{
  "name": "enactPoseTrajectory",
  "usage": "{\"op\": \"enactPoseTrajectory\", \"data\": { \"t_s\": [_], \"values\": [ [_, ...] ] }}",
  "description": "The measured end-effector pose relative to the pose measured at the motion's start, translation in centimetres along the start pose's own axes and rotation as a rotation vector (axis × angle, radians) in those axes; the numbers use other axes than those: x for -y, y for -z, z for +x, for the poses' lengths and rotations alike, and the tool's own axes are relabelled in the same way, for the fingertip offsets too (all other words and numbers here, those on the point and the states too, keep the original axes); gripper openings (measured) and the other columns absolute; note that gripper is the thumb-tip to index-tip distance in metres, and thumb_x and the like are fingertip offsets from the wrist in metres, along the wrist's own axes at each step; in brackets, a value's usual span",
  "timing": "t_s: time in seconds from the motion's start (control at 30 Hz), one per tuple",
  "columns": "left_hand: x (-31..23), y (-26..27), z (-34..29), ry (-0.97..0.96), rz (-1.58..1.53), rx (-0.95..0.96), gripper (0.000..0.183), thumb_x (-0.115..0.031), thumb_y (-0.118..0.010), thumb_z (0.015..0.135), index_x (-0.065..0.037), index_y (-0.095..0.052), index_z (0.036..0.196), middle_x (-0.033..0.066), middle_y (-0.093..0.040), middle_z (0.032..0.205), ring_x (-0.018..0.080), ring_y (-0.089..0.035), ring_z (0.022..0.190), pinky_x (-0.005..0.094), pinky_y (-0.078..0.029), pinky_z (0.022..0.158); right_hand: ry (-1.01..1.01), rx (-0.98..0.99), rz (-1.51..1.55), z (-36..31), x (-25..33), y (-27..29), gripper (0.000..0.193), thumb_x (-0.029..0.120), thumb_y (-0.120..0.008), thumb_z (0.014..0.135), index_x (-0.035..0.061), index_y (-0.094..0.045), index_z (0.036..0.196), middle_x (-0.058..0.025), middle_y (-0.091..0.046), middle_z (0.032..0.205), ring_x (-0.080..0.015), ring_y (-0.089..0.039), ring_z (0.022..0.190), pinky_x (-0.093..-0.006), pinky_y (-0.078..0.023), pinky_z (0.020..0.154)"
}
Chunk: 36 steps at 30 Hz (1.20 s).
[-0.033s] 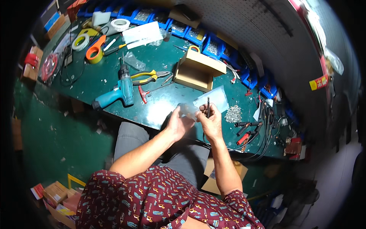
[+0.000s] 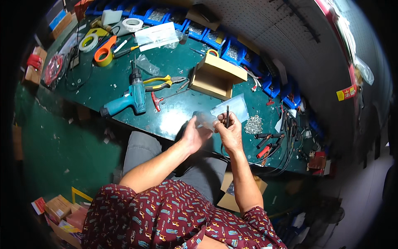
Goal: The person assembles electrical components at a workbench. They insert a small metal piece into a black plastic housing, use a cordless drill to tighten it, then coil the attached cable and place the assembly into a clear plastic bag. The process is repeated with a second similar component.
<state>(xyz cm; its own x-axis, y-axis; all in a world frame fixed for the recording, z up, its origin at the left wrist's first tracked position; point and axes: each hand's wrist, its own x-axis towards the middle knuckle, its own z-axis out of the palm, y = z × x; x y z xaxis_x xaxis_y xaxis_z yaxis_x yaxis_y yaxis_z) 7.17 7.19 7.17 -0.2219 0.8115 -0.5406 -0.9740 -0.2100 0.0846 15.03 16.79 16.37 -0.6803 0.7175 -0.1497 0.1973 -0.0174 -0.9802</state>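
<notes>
Above the bench's front edge, a small translucent plastic bag or sleeve (image 2: 204,119) is between my hands; its exact kind is blurred. My left hand (image 2: 194,137) is curled along its left side, thumb up. My right hand (image 2: 231,133) pinches its right end between thumb and finger. A thin black cable end (image 2: 227,113) also sticks up out of my right hand, and a black cable runs down below that hand. Just behind, a flat clear plastic bag (image 2: 237,107) lies on the green bench, with a pile of small metal parts (image 2: 253,124) to its right.
An open cardboard box (image 2: 212,81) stands behind my hands. To the left lie a teal cordless drill (image 2: 134,97), yellow-black pliers (image 2: 159,83) and a red-handled hex key (image 2: 156,101). Clamps with cables (image 2: 265,149) lie at right. Blue bins (image 2: 232,53) line the back.
</notes>
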Motion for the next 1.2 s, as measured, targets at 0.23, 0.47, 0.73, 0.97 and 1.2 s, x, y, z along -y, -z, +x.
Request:
{"op": "enactPoseTrajectory", "data": {
  "t_s": [0.23, 0.47, 0.73, 0.97, 1.2],
  "values": [
    [-0.1, 3.0, 4.1, -0.033, -0.166, -0.047, 0.028, -0.033, -0.049, 0.109, -0.007, -0.056, 0.118, 0.0094, -0.067, 0.113, 0.0219, -0.068, 0.105, 0.0396, -0.059, 0.094, 0.087, -0.029, 0.025, -1.4, 4.0, 0.6, 0.018, -0.002, -0.07, 0.087, 0.0047, -0.056, 0.095, -0.0005, -0.059, 0.082, -0.0077, -0.054, 0.064, -0.0233, -0.045, 0.056],
    [-2.2, 3.4, 1.6, -0.18, 0.369, -0.083, 0.018, -0.024, -0.061, 0.105, -0.01, -0.059, 0.116, 0.0047, -0.064, 0.105, 0.013, -0.063, 0.091, 0.0336, -0.061, 0.08, 0.082, -0.236, -0.046, -1.4, 2.2, 2.7, 0.021, 0.017, -0.064, 0.098, 0.0058, -0.051, 0.11, -0.0004, -0.056, 0.08, -0.004, -0.041, 0.054, -0.0203, -0.029, 0.045],
    [-5.5, 3.4, -6.3, -0.453, 0.959, 0.264, 0.043, -0.019, -0.066, 0.102, -0.008, -0.054, 0.142, 0.0, -0.061, 0.118, 0.0068, -0.058, 0.099, 0.0275, -0.058, 0.08, 0.173, 0.097, -0.253, -5.6, 0.0, 0.3, 0.031, 0.023, -0.058, 0.107, -0.0023, -0.067, 0.12, -0.0031, -0.065, 0.085, -0.0101, -0.058, 0.075, -0.0269, -0.049, 0.07],
    [-8.0, 1.7, -11.8, -0.413, 1.187, 0.301, 0.03, -0.01, -0.065, 0.101, -0.003, -0.052, 0.127, 0.0036, -0.062, 0.111, 0.0081, -0.061, 0.093, 0.0255, -0.056, 0.079, 0.136, 0.185, -0.282, -8.0, -0.9, 0.8, 0.032, 0.019, -0.057, 0.104, -0.0013, -0.069, 0.126, -0.0097, -0.068, 0.087, -0.012, -0.06, 0.075, -0.028, -0.05, 0.072],
    [-8.9, 0.2, -13.7, -0.419, 1.328, 0.279, 0.029, -0.012, -0.067, 0.099, -0.002, -0.058, 0.125, 0.0013, -0.062, 0.104, 0.0063, -0.058, 0.085, 0.0241, -0.054, 0.074, 0.146, 0.198, -0.229, -8.9, -0.7, 1.2, 0.026, 0.018, -0.059, 0.103, 0.0006, -0.067, 0.12, -0.0039, -0.057, 0.069, -0.0094, -0.052, 0.063, -0.0295, -0.045, 0.059]
  ]
}}
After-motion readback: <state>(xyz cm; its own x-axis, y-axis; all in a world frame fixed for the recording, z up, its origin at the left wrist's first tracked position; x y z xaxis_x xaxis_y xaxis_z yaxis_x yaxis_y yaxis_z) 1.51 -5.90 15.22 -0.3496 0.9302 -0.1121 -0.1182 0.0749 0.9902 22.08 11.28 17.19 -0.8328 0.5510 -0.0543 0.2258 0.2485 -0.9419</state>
